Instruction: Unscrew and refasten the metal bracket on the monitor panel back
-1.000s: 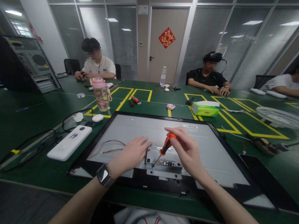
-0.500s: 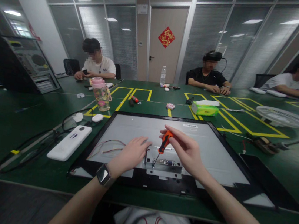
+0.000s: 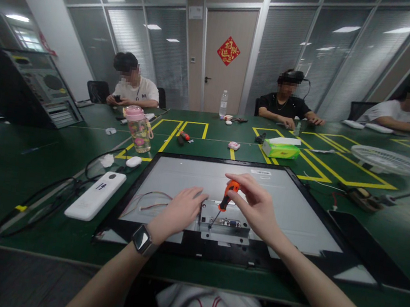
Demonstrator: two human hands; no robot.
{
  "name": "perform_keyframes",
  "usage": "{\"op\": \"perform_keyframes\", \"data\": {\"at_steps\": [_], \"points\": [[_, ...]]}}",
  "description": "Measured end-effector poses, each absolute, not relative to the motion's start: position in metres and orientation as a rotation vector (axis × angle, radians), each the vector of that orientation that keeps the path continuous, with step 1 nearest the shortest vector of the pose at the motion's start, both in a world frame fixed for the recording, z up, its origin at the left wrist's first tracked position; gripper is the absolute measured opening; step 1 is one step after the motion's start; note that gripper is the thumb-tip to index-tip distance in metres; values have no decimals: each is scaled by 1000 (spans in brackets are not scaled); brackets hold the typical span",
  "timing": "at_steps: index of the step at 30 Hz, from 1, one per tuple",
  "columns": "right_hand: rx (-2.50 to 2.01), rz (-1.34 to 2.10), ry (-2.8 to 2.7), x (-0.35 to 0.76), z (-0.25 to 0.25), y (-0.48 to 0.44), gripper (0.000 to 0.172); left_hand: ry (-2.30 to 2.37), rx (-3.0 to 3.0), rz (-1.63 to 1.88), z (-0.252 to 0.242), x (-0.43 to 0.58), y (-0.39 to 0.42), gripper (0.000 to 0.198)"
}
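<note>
My right hand (image 3: 258, 205) is closed on an orange-and-black screwdriver (image 3: 228, 196), held by its handle between thumb and fingers. Its thin shaft slants down to the left, with the tip at the lower left of a metal bracket (image 3: 232, 213) that carries a blue video port. My left hand (image 3: 181, 209), wearing a watch, lies with fingers stretched out against the bracket's left side. The fingertips touch near its upper left corner. Under both hands a display panel (image 3: 289, 207) lies back side up, black frame around grey metal, with thin wires at its left.
Left of the panel are a white power bank (image 3: 95, 196), black cables (image 3: 34, 200) and a pink-lidded bottle (image 3: 138, 130). A dark flat panel (image 3: 371, 250) and a caliper-like tool (image 3: 362, 197) lie right. Beyond are a tissue pack (image 3: 281, 148) and a white basket (image 3: 389, 160). Several people sit around the table.
The screwdriver handle and my right fingers have shifted slightly right, while the tip stays in place. My left hand holds still. Across the table, a person in black has spread their hands apart.
</note>
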State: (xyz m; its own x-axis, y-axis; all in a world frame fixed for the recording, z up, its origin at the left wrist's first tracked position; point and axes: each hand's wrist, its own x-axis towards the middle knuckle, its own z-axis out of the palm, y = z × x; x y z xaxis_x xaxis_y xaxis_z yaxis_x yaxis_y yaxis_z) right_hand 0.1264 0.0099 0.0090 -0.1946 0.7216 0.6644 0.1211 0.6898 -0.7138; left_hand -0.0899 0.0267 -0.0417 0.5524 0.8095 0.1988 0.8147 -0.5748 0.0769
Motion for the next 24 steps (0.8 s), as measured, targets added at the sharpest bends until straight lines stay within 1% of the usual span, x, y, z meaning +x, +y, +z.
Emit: {"op": "perform_keyframes", "data": {"at_steps": [2,6,8,12,18,24], "points": [[-683,604,-1731,128,11,10,29,-1432,-2753,-343,-42,-90,27,39],[-614,758,-1772,128,13,8,36,-1432,-2769,-353,-42,-91,27,39],[-625,769,-1744,127,12,8,35,-1440,-2768,-358,-43,-91,27,40],[-674,642,-1705,127,11,9,28,-1446,-2765,-353,-44,-90,28,40],[-583,849,-1775,129,10,9,39,-1434,-2763,-339,-42,-90,27,40],[-681,631,-1745,128,11,9,28,-1440,-2758,-320,-43,-90,28,41]]}}
